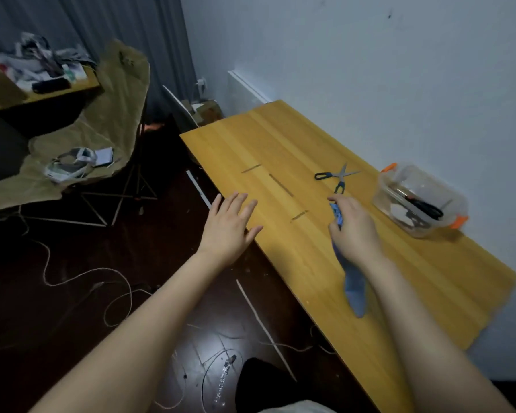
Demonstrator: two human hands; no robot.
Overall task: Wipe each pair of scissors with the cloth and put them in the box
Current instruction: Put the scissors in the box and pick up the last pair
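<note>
- Scissors, blue-handled with the blades crossed open, lie flat on the desk, between the dark slot marks in the wood and the box.
- The box is clear plastic with orange latches and no lid on. It sits by the desk's wall-side edge, well to the right of the loose pair, and a black-handled pair already lies inside.
- Bare wood stretches from the loose pair to the far end of the desk and to its left edge. More bare wood lies nearer the person, right of the arm.
- The left edge runs diagonally over the dark floor, which is strewn with cords.
- The left hand is held palm down across that edge, wrist over the floor, fingers spread and holding nothing.
- The right hand is over the desk just short of the loose pair's handles, apart from them.
- Its fingers are curled round a blue cloth, whose tail hangs below the wrist toward the desk.
</note>
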